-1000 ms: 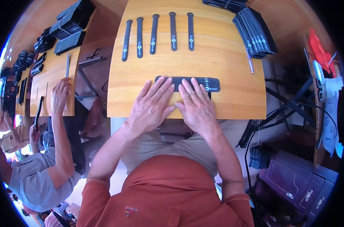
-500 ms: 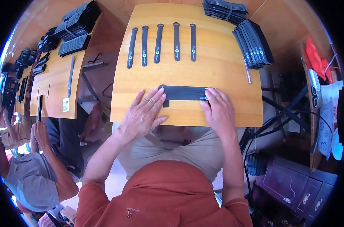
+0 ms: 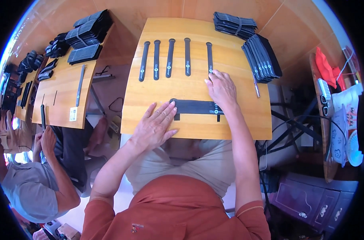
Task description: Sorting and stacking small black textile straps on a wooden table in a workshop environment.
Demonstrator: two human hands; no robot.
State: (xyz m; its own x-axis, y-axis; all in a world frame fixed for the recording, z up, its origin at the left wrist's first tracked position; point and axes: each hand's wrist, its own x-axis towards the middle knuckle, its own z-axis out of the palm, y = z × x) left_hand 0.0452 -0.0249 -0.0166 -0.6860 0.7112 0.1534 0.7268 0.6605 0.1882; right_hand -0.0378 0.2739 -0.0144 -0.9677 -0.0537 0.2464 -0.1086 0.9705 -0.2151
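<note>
The fingers of the left hand (image 3: 156, 126) lie straight and spread, palm down, their tips on the left end of the wide dark band (image 3: 196, 107) at the centre of the frame. The fingers of the right hand (image 3: 222, 88), above and to the right, are bent over the lower end of the rightmost strap (image 3: 209, 56); whether they grip it, I cannot tell. That strap is narrow, flat and dark grey, with a rounded upper end and a pale mark near the fingers. The band lies crosswise, black, with a rounded tip at its upper left corner, pale marks near its right end and short dark tabs jutting below. Four similar straps (image 3: 170, 58) stand in a row to the upper left on the wooden counter (image 3: 238, 124). Toward the upper right are a fanned pile (image 3: 262, 58), a tied bundle (image 3: 234, 26) and a pen (image 3: 256, 86).
</note>
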